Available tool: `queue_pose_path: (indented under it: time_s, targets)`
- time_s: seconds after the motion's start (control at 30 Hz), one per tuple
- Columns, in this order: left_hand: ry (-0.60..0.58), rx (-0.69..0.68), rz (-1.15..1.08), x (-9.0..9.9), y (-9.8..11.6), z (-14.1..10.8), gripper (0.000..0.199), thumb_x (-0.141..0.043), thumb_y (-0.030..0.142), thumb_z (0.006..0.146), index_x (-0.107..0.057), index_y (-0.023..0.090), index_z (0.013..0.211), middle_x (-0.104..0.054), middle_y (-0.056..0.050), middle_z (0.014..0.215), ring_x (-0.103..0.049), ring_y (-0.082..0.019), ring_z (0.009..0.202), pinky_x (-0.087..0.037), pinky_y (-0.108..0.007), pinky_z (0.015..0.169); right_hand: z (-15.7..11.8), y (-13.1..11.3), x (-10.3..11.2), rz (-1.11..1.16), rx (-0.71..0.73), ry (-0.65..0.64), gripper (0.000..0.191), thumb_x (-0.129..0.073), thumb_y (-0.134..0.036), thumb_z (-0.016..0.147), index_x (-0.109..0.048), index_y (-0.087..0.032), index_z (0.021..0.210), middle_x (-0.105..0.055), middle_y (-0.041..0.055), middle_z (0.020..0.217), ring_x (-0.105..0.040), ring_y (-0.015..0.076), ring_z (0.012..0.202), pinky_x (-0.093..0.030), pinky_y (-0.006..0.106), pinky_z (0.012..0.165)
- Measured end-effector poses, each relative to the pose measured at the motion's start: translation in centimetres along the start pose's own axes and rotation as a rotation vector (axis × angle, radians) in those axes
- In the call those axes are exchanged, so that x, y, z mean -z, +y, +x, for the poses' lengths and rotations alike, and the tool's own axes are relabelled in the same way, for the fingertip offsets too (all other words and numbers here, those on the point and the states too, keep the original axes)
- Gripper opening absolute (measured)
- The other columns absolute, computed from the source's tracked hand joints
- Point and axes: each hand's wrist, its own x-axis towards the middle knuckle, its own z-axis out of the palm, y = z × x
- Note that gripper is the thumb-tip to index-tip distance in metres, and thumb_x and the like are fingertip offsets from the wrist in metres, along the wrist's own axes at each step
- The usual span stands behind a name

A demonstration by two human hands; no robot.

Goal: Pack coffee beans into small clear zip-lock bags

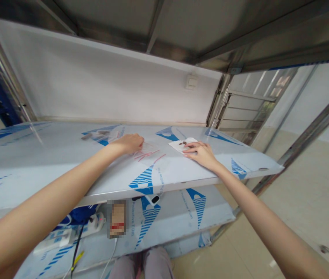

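Note:
My left hand is over the middle of the shelf, its fingers curled in on the edge of a clear plastic zip bag. Several more clear bags with red seal strips lie flat just in front of it. Behind my left wrist are clear bags with dark pieces inside. To the right, my right hand rests with fingers apart at a white sheet of paper. A few small brown pieces sit on that paper beside my fingertips.
The metal shelf is wrapped in blue-printed protective film. Below it, a lower shelf holds a white power strip, a blurred-out phone-shaped object, a small white device and cables. A metal upper shelf hangs overhead.

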Motion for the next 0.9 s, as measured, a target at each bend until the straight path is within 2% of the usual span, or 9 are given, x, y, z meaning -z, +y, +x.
queue_pose_path:
  time_s: [0.2,0.37,0.47,0.63,0.8,0.9]
  targets:
    - [0.015,0.003,-0.023,-0.2,-0.1,0.0,0.036,-0.032,0.023,0.086,-0.061,0.012,0.103,-0.064,-0.018,0.107,-0.061,-0.027,0.100,-0.046,-0.038,0.082,0.6,-0.6,0.2,-0.117,0.020,0.049,0.013,-0.059,-0.025,0.080,-0.069,-0.024,0.071,-0.069,0.0008,0.103,-0.055,0.0244,0.102,-0.030,0.042,0.087]
    - [0.037,0.050,-0.032,0.1,0.3,-0.3,0.038,-0.031,0.024,0.087,-0.058,0.008,0.106,-0.063,-0.022,0.106,-0.061,-0.030,0.100,-0.046,-0.040,0.081,1.1,-1.2,0.2,-0.345,0.144,0.040,0.017,-0.050,-0.024,0.086,-0.066,-0.020,0.082,-0.068,0.0075,0.099,-0.054,0.0253,0.098,-0.028,0.041,0.086]
    - [0.054,0.045,-0.009,-0.1,0.2,-0.2,0.039,-0.031,0.024,0.087,-0.061,0.007,0.103,-0.064,-0.021,0.104,-0.061,-0.030,0.100,-0.046,-0.039,0.080,1.4,-1.4,0.0,-0.413,0.169,0.040,0.017,-0.049,-0.025,0.087,-0.064,-0.018,0.084,-0.068,0.0091,0.095,-0.054,0.0254,0.096,-0.026,0.040,0.087]
    - [0.050,0.031,0.036,-0.2,-0.2,0.1,0.037,-0.034,0.027,0.087,-0.065,0.009,0.099,-0.065,-0.019,0.104,-0.061,-0.028,0.100,-0.045,-0.035,0.080,1.4,-1.2,-0.3,-0.369,0.158,0.046,0.016,-0.050,-0.027,0.087,-0.063,-0.019,0.082,-0.068,0.0080,0.096,-0.054,0.0251,0.096,-0.027,0.038,0.085]
    - [0.097,0.047,0.033,-0.4,-0.3,0.2,0.033,-0.039,0.029,0.088,-0.064,0.013,0.101,-0.066,-0.015,0.102,-0.059,-0.024,0.102,-0.043,-0.032,0.084,1.3,-1.4,0.0,-0.205,0.095,0.077,0.024,-0.042,-0.029,0.090,-0.064,-0.022,0.098,-0.066,0.0054,0.109,-0.054,0.0246,0.101,-0.028,0.040,0.088]
    - [0.125,0.050,0.049,-0.5,-0.4,0.2,0.033,-0.036,0.024,0.089,-0.064,0.013,0.101,-0.065,-0.015,0.103,-0.059,-0.023,0.103,-0.043,-0.030,0.084,2.2,-1.8,0.3,-0.138,0.031,0.076,0.031,-0.036,-0.029,0.092,-0.066,-0.024,0.100,-0.065,0.0047,0.113,-0.053,0.0252,0.105,-0.031,0.041,0.088]
